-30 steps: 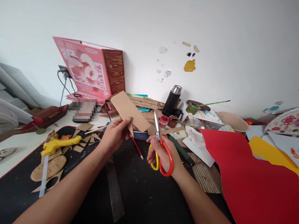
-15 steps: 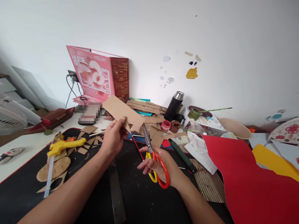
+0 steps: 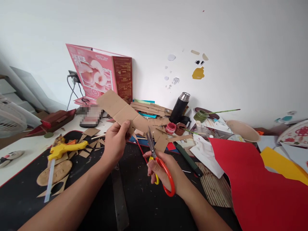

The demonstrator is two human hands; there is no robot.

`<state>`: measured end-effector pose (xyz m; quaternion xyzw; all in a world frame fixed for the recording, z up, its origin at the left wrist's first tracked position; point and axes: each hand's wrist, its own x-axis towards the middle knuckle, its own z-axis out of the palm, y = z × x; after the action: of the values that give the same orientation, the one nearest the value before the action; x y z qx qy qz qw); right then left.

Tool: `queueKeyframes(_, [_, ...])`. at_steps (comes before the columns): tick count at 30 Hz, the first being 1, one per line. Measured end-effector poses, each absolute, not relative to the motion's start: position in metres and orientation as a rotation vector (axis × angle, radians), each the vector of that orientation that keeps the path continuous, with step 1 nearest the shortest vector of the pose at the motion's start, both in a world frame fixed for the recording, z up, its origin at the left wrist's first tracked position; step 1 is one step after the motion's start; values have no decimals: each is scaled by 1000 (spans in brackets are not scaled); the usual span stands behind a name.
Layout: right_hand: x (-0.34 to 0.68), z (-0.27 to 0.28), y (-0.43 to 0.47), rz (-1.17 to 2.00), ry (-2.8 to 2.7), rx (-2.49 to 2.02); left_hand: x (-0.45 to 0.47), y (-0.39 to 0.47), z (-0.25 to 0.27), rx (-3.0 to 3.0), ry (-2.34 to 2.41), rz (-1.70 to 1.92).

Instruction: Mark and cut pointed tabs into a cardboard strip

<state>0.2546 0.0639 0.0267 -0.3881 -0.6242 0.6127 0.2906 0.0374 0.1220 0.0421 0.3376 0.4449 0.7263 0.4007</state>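
My left hand (image 3: 117,138) pinches a long strip of brown cardboard (image 3: 120,108) near its lower edge, thumb on top. The strip is held up above the mat and slants from upper left to lower right, with a crease across it. My right hand (image 3: 163,170) is closed round a pair of scissors (image 3: 154,150) with one red and one yellow handle. Their blades point up and away, slightly parted, with the tips just beside the right end of the cardboard. Fingers hide part of the yellow handle.
A yellow glue gun (image 3: 67,148) and cardboard scraps lie left on the black mat (image 3: 144,205). A steel ruler (image 3: 119,195) lies between my arms. Paint jars (image 3: 170,128), a black thermos (image 3: 179,107) and a green cutter (image 3: 189,160) stand or lie behind; red paper (image 3: 262,179) covers the right.
My left hand has turned and shifted the cardboard slightly left, so more of its creased face shows. The scissors have tilted a little, their yellow handle now more hidden by my fingers.
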Motion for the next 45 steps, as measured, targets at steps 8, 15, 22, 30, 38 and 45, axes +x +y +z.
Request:
queueKeyframes(8, [250,37,60,1602,-1692,-1083,37,118,41,983,1129,1807])
queueKeyframes(15, [251,40,59,1552,-1764,-1117,31,115,41,1115,1179,1805])
queueKeyframes(22, [248,47,58,1552,-1764,-1146,32,117,43,1027,1145,1834])
queueKeyframes(30, [249,46,56,1545,-1771,-1154,32,121,48,908,1081,1836])
queueKeyframes(38, [248,48,56,1531,-1788,-1159,32,117,39,1025,1105,1781])
queueKeyframes(45, [250,47,57,1521,-1786,-1162,32,119,42,976,1093,1787])
